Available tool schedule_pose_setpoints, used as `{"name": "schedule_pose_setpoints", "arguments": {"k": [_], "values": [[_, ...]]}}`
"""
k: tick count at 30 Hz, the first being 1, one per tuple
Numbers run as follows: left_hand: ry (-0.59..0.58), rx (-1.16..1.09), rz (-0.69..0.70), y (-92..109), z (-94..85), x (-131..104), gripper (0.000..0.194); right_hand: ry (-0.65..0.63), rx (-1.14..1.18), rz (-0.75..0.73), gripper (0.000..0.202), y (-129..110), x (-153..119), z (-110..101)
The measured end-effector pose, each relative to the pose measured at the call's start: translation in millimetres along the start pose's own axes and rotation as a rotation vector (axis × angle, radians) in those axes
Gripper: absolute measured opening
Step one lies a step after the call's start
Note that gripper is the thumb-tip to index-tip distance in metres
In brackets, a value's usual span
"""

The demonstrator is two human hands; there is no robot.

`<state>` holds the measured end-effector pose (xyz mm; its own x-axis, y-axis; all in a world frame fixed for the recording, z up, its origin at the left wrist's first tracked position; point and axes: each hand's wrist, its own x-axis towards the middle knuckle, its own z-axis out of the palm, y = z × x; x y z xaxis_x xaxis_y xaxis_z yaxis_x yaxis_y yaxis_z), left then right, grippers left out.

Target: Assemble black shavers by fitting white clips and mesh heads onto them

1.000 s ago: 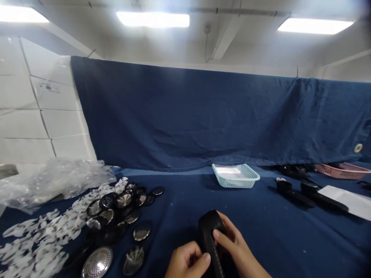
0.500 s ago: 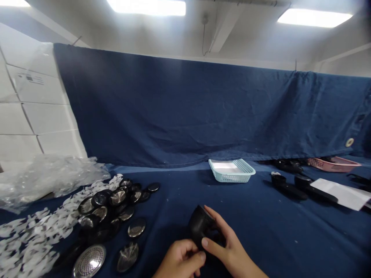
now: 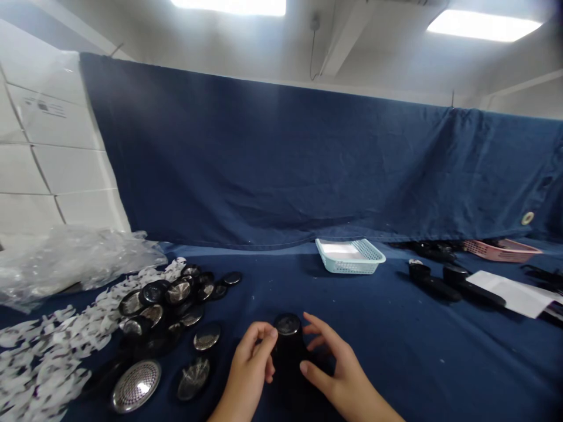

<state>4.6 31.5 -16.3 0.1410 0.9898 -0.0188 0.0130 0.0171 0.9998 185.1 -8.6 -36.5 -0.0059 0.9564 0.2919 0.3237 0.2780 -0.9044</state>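
Observation:
A black piece with a round glossy top [image 3: 288, 324] stands upright on the cloth between my hands; it looks like a shower head part, but its lower portion blends into the dark cloth. My left hand [image 3: 251, 360] is at its left side, thumb and forefinger pressed together close to the rim; whatever they pinch, if anything, is hidden. On the right, my right hand [image 3: 334, 366] has thumb and fingers spread around the piece without closing on it. Left of my hands lie a perforated silver disc [image 3: 136, 385], a clear-wrapped disc [image 3: 194, 378] and another round disc [image 3: 207, 337].
A pile of black-rimmed round discs [image 3: 178, 293] lies at left beside many white plastic pieces [image 3: 65, 346] and clear plastic bags [image 3: 83, 258]. A light blue basket [image 3: 352, 266] stands behind. At right are black handled parts [image 3: 435, 287], white paper [image 3: 505, 292] and a pink basket [image 3: 501, 252].
The black piece was tilted in my right hand and now stands upright with its round top showing. My right fingers have spread off it. My left hand has moved up and left.

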Motion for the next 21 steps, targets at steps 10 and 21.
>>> {"name": "schedule_pose_setpoints", "arguments": {"k": [10, 21], "values": [[-0.116, 0.057, -0.019, -1, -2.6, 7, 0.057, 0.315, 0.109, 0.146, 0.041, 7, 7, 4], [-0.256, 0.510, 0.213, -2, -1.5, -5, 0.048, 0.132, 0.114, 0.032, 0.054, 3, 2, 0]]}}
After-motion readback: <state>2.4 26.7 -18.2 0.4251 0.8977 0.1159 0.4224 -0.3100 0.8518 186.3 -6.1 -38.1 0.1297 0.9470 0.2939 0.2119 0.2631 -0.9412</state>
